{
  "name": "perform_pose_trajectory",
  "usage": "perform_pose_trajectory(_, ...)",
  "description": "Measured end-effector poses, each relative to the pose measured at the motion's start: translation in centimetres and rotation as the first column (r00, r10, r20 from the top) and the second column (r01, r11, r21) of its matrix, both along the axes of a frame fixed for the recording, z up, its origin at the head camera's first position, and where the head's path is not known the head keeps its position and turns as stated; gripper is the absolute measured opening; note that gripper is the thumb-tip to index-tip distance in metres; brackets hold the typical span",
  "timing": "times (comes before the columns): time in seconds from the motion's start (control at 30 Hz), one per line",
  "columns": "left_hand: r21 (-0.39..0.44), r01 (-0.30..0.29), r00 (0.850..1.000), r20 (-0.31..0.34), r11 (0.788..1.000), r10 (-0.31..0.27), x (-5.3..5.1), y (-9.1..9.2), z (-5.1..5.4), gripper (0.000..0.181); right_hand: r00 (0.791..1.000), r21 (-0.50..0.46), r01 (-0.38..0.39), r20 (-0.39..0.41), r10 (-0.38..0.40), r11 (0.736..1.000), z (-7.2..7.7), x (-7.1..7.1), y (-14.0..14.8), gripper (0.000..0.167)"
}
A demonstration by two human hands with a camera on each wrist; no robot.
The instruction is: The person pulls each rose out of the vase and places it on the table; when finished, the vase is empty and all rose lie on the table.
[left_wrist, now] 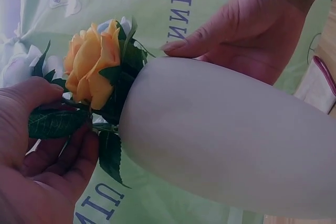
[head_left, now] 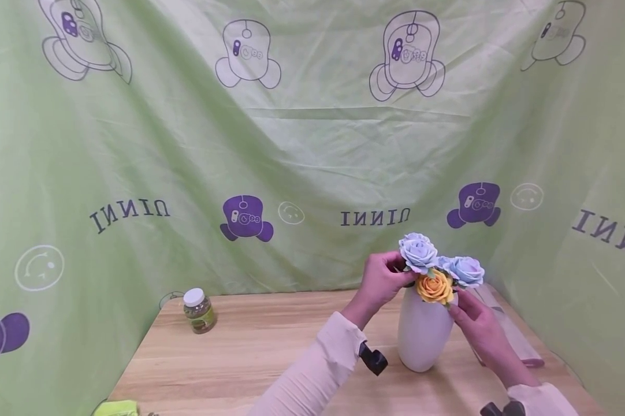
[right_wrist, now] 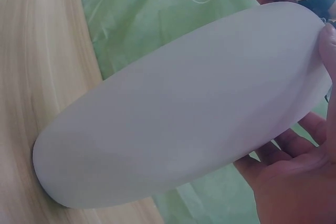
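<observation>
A tall white vase stands upright at the right of the table, holding two light blue roses and an orange rose. My left hand pinches the leafy stem under the left blue rose, beside the vase mouth; the left wrist view shows its thumb and fingers at green leaves near the orange rose. Around the upper right side of the vase curls my right hand, thumb near the rim.
A jar with a white lid stands at the table's back left. Flat pale material with a reddish edge lies right of the vase. A bright green item is at the front left corner. Green printed cloth hangs behind the wooden table.
</observation>
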State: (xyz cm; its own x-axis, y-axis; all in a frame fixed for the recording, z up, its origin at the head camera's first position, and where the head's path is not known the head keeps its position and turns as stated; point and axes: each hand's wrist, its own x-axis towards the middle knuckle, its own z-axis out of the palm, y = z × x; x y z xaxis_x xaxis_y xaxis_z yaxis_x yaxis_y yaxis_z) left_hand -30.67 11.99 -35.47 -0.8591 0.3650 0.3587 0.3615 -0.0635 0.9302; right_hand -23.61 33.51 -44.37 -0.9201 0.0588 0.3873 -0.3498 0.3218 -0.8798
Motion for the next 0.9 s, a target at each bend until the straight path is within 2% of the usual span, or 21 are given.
perform_pose_trajectory(0.23,0.017,-0.007,0.998,-0.059,1.0,0.008,-0.2,-0.2,0.2,0.02,1.0,-0.01,0.001,0.005,-0.001,1.0,-0.1,0.0,0.0,0.038)
perform_pose_trajectory(0.33,0.014,-0.006,0.997,-0.077,1.0,0.007,-0.3,-0.3,0.2,0.022,1.0,-0.001,0.008,0.014,-0.008,1.0,-0.1,0.0,0.0,0.045)
perform_pose_trajectory(0.47,-0.006,-0.015,0.996,-0.086,1.0,0.015,-0.2,-0.4,0.4,0.025,0.999,-0.04,-0.003,0.039,0.004,0.999,-0.1,0.0,0.0,0.057)
perform_pose_trajectory(0.67,-0.008,-0.035,0.995,-0.093,0.999,0.034,0.0,-0.5,1.0,0.026,0.998,-0.105,-0.03,0.057,0.036,0.994,0.0,0.0,0.1,0.061)
perform_pose_trajectory(0.9,-0.003,-0.048,0.994,-0.094,0.999,0.048,0.3,-0.6,1.8,0.024,0.997,-0.078,-0.014,0.08,0.02,0.997,0.0,0.0,0.2,0.06)
